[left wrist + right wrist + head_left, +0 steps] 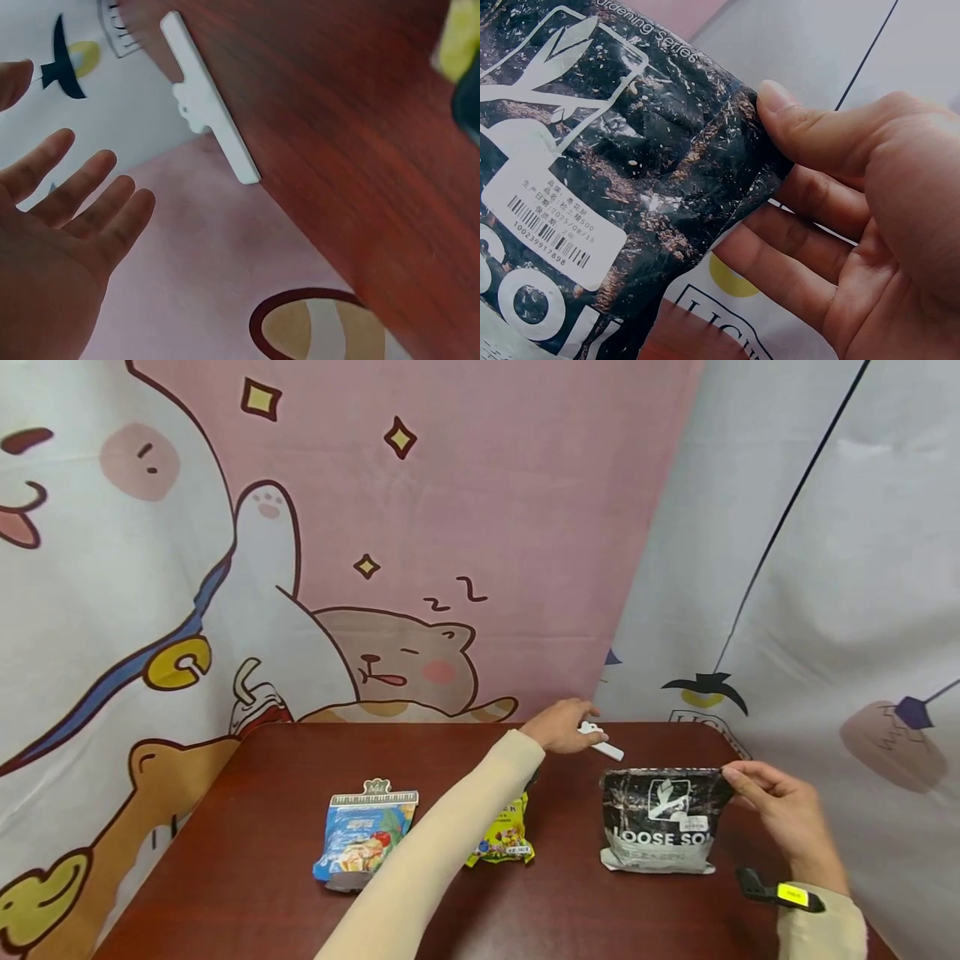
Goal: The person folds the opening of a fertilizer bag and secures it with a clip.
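My right hand [776,810] pinches the top right corner of a black and white loose-soil bag [660,822], which stands upright on the table. In the right wrist view, the thumb [810,131] lies on the bag's front and the fingers are behind its edge. At the far side of the table, my left hand [564,727] is stretched over a white bag clip [607,747]. The left wrist view has the clip [210,101] lying flat by the table edge, apart from the spread fingers [86,184].
On the left lies a blue food bag [363,839] with a clip [375,792] across its top. A yellow-green bag [506,835] sits mid-table, partly behind my left sleeve [442,852]. A printed cloth [525,527] hangs behind the dark red table [247,860].
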A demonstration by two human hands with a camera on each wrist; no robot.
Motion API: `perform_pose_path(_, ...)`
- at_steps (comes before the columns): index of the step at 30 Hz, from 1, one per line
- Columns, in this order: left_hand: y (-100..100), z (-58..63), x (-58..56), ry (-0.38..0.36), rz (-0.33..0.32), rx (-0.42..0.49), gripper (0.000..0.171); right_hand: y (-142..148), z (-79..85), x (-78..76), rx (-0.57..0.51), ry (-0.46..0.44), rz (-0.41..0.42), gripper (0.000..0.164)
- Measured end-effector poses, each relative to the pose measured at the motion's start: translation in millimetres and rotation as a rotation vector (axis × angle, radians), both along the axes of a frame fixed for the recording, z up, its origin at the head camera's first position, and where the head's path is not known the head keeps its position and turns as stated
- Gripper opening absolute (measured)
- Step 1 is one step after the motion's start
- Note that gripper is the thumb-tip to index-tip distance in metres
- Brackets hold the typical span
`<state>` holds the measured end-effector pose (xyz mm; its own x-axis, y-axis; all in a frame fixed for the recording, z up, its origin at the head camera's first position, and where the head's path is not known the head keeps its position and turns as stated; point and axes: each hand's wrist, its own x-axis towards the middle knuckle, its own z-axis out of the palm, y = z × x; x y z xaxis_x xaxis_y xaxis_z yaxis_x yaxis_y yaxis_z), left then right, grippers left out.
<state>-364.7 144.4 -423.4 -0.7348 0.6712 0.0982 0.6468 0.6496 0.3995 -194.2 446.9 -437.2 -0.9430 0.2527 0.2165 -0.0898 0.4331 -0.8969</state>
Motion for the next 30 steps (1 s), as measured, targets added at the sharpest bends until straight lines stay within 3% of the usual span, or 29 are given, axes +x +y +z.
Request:
perform_pose_path(7, 11, -10.0, -16.1, 0.022, 0.018, -0.148, 0.057, -1, -1.7, -3.1, -0.003, -0.003, -0.001, 0.015)
perform_pose_path(14, 27, -22.7, -20.1, 0.068, 0.013, -0.246, 0.055, 2, -6.0, -4.3, -0.107, 0.039, 0.06, 0.01)
perform_pose_path(19, 36, -27.6, -27.7, 0.039, -0.018, -0.278, 0.056, 3, -5.4, -4.1, -0.21, 0.085, 0.111, 0.013)
perform_pose_path(25, 38, -31.6, -38.7, -0.032, 0.011, -0.248, 0.057, 1, -5.7, -5.4, -0.172, 0.075, 0.095, 0.011)
perform_pose_path(30, 45, -37.0, -39.3, -0.01, 0.007, -0.292, 0.055, 3, -4.5, -3.1, -0.203, 0.076, 0.104, 0.011)
